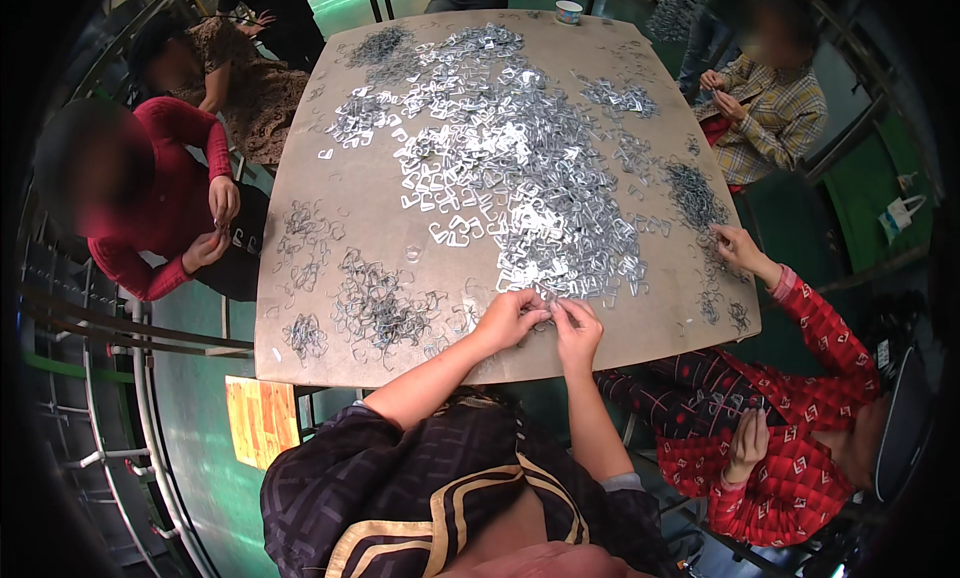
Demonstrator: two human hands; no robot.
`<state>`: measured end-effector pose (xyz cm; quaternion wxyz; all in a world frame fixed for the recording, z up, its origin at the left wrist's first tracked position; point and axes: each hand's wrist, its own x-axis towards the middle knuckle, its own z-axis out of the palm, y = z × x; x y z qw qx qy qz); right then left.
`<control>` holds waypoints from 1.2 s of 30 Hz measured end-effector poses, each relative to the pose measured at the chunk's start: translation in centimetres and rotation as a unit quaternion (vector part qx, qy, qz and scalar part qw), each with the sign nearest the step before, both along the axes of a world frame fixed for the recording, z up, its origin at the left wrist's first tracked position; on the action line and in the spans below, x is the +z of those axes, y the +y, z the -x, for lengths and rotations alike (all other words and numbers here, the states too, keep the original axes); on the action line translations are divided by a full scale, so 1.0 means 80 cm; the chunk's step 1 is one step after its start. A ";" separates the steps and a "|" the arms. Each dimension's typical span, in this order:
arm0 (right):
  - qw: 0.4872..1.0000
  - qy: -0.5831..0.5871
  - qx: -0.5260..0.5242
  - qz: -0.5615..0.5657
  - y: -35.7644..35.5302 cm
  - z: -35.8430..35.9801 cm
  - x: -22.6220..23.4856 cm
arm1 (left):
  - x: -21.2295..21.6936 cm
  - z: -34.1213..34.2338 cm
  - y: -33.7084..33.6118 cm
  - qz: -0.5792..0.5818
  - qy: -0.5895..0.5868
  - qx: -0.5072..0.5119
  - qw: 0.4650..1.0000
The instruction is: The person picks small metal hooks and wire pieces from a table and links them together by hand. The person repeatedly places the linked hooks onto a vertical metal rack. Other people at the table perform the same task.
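- Head view: a brown table (300, 308) is seen from above, covered by a big heap of shiny metal clips (500, 168) spread from the middle toward its far edge.
- The left hand (508, 318) is held over the near edge of the table, fingers curled narrow and pinched on a small metal piece (548, 304); the piece is too small for its shape to be told.
- The right hand (578, 330) is set just beside the left, fingertips closed on the same small metal piece, the two hands touching at the tips.
- The pinched piece is located at the near fringe of the heap, just above the table's near edge.
- A darker pile of wire pieces (375, 303) is seen on the table to the left of the hands, near the near edge.
- Another dark pile (692, 193) is laid toward the table's right edge.
- A small cup (568, 12) is placed at the table's far edge.
- A co-worker's hand (738, 246) in a red patterned sleeve is rested at the table's right edge.
- A person in a red top (165, 208) is seated at the table's left side, hands together off the table.
- A person in a plaid shirt (770, 113) is seated off the far right corner.
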<state>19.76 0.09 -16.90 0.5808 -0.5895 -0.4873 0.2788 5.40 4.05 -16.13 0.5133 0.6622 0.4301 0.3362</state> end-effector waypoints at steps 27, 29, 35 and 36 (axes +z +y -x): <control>0.993 0.070 -0.091 -0.018 -0.025 -0.017 0.006 | 0.000 0.100 0.041 -0.274 0.319 -0.020 0.907; 0.993 0.061 -0.095 -0.020 -0.032 -0.022 0.010 | -0.007 0.103 0.025 -0.274 0.350 -0.079 0.892; 0.996 0.010 -0.089 -0.020 -0.051 -0.030 0.018 | -0.039 0.084 -0.012 -0.398 0.373 -0.176 0.820; 0.996 0.001 -0.090 -0.018 -0.055 -0.029 0.023 | -0.037 0.079 -0.011 -0.406 0.376 -0.188 0.812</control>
